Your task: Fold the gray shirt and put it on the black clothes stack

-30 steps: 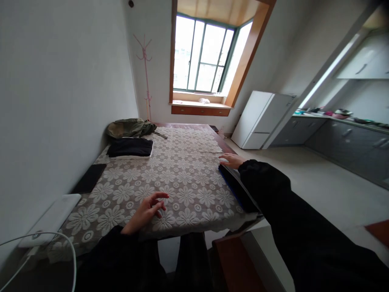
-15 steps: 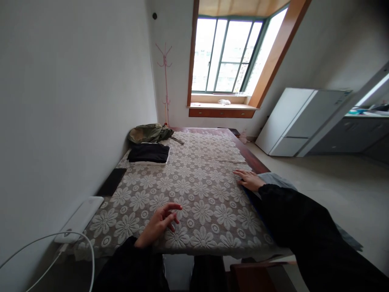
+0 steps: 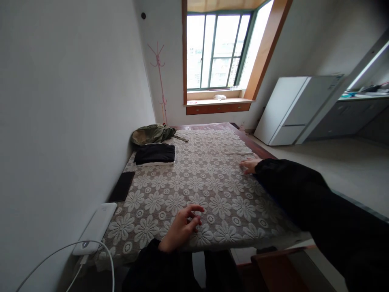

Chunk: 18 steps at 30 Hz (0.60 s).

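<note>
At lower centre, the left hand (image 3: 181, 228) is hovering half-open and empty over the lace tablecloth (image 3: 200, 190). At centre right, the right hand (image 3: 249, 165) is lying flat, fingers spread, pressing on the tablecloth's edge, gripping nothing.

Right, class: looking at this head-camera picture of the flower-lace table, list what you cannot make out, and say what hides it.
- Right hand: palm and whatever lies under it, hidden by the black sleeve.
- White flat power bank: its markings are too small; its white cable runs off the bottom edge.
- Olive-green fabric bag: contents hidden.
- Left hand: fingers curled over the lace cloth; contact unclear.
</note>
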{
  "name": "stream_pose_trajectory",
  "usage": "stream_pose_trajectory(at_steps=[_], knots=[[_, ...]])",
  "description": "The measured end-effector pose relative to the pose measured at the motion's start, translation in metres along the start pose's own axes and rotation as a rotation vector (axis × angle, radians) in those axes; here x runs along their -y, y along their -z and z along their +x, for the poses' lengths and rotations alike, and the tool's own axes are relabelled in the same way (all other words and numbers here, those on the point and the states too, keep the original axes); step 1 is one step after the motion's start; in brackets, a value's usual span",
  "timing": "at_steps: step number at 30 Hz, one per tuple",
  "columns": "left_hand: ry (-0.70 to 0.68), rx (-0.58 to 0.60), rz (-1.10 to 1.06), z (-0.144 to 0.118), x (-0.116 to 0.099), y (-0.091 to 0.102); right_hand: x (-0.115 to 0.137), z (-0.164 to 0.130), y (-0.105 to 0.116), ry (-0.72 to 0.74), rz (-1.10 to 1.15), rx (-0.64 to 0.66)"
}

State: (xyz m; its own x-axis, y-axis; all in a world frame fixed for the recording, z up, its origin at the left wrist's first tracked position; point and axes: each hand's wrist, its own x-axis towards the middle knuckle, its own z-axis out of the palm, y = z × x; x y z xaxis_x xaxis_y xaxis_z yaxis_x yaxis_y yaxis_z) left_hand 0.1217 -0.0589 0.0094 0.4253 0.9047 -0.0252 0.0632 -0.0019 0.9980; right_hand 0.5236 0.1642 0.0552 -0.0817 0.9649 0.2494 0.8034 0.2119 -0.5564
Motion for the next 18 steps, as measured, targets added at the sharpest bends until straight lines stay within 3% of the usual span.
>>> stream_pose_trajectory(at_steps=[2, 5, 8, 11, 14, 18], knots=[[-0.013, 0.010, 0.007, 0.000, 0.001, 0.001, 0.044, 0.022, -0.028, 0.004, -0.049, 0.125], [-0.032, 0.002, -0.011, 0.000, 0.001, 0.002, 0.113, 0.055, -0.094, 0.006, -0.072, 0.221], [-0.044, -0.010, -0.037, 0.000, 0.002, 0.003, 0.173, 0.079, -0.165, -0.028, -0.029, 0.226], [-0.018, 0.002, -0.045, 0.001, 0.004, 0.003, 0.216, 0.092, -0.216, -0.099, 0.053, 0.239], [0.005, -0.017, -0.077, 0.002, 0.007, 0.003, 0.240, 0.097, -0.239, -0.146, 0.166, 0.245], [0.003, -0.053, -0.116, 0.004, 0.010, 0.002, 0.263, 0.100, -0.243, -0.158, 0.398, 0.215]])
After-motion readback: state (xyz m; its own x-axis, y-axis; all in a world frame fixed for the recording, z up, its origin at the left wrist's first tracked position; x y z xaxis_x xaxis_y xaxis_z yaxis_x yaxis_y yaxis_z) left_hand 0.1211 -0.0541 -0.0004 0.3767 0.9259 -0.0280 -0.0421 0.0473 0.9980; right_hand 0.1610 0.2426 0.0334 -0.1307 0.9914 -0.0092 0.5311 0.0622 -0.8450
